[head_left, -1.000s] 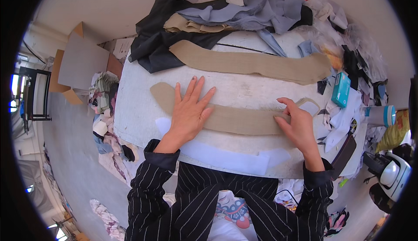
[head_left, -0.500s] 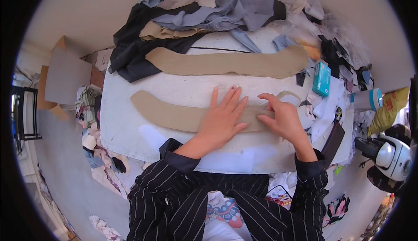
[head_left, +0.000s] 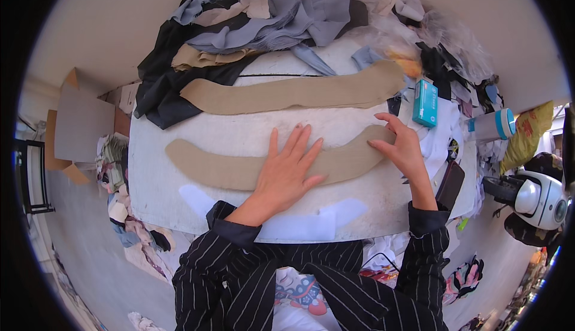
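Note:
A curved tan fabric strip [head_left: 218, 171] lies flat across the white table. My left hand [head_left: 286, 170] presses on its middle with the palm down and fingers stretched out. At the strip's right end is my right hand [head_left: 407, 146]: the thumb touches the fabric, while the index finger reaches past the upper edge, apart from the thumb. My other right fingers are partly hidden. Farther back lies a stack of similar tan fabric pieces [head_left: 287, 96], curved the same way. Near the front edge, a thin white piece [head_left: 299, 227] sits on the table close to my left wrist.
Grey-blue fabric pieces [head_left: 263, 32] and black cloth [head_left: 165, 100] are heaped at the back. A teal box [head_left: 425, 103], a dark phone-like object [head_left: 451, 185] and a lidded cup [head_left: 488, 125] are on the right. A cardboard box [head_left: 87, 124] stands left of the table [head_left: 153, 196].
The strip's right end, partly folded back before, now lies spread out to the right. My right hand has moved up and outward with it. My left hand stays pressed on the middle.

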The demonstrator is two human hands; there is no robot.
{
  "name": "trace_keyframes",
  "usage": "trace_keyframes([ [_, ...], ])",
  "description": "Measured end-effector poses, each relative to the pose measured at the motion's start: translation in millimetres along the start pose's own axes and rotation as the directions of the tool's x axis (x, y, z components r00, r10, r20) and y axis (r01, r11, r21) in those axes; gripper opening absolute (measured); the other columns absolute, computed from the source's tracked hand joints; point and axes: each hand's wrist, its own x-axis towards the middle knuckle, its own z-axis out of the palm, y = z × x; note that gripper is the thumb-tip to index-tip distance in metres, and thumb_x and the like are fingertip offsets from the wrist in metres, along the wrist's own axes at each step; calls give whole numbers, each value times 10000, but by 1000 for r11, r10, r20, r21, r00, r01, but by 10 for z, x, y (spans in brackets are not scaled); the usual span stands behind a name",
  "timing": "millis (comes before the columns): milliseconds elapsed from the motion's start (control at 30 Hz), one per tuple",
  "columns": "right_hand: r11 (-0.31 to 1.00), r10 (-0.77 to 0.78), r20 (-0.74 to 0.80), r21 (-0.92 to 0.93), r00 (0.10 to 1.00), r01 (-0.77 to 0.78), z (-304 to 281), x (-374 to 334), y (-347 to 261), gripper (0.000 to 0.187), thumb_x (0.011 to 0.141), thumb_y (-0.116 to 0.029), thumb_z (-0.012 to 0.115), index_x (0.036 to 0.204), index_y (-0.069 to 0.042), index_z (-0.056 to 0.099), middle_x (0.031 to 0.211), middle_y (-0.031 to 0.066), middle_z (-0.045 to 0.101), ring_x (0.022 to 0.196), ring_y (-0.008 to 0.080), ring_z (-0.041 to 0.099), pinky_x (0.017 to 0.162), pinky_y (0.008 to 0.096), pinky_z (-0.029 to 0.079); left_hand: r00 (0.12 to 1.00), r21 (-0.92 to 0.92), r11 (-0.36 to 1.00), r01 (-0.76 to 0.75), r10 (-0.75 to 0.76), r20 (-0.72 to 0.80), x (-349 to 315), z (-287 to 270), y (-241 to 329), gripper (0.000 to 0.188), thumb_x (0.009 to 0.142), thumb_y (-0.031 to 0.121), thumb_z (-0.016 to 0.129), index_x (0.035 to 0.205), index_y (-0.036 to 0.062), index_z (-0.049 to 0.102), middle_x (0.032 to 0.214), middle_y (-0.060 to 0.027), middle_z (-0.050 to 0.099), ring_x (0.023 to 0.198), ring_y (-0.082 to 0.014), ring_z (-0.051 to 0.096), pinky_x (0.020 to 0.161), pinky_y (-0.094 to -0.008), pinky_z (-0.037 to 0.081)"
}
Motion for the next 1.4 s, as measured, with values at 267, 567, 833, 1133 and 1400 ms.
trace_keyframes([
  [267,959,120,5,259,993,-117,-59,-28,197,560,742,-68,775,1265,-67,575,799,41,596,673,138,545,637,265,465,1000,0,1000,-2,2,-7,-1,12,-1,728,908,491,582,1486,90,395,1580,-172,270,1488,-306,198,1190,-573,77],
  [567,998,-23,-283,42,959,36,-90,-59,-48,364,797,-86,741,1140,-36,629,806,2,613,660,87,533,609,244,452,1000,15,1000,-8,9,-28,-29,26,-14,743,890,490,602,1483,92,396,1579,-169,272,1482,-311,212,1184,-579,93],
  [833,857,191,85,472,978,-208,61,175,181,135,927,-142,641,988,-24,662,806,-30,625,698,35,527,590,191,413,999,-39,999,-3,1,-42,-16,62,-8,727,898,470,604,1490,109,387,1580,-161,275,1487,-316,198,1186,-581,88],
  [1133,951,-152,147,292,977,104,415,-476,-1183,10,871,-23,665,880,-18,668,754,-12,614,663,53,549,594,200,427,880,-368,930,-11,-167,-446,-682,-484,-478,562,949,365,581,1430,96,470,1481,-151,446,1435,-355,327,1169,-544,158],
  [1400,851,-515,316,302,797,430,1629,-700,-2157,178,776,-95,770,910,-30,672,820,103,639,674,224,619,592,324,479,399,-640,696,325,-715,-575,-2075,-452,-1082,245,942,99,609,1164,30,686,1291,-164,632,1282,-288,541,1069,-377,393],
])
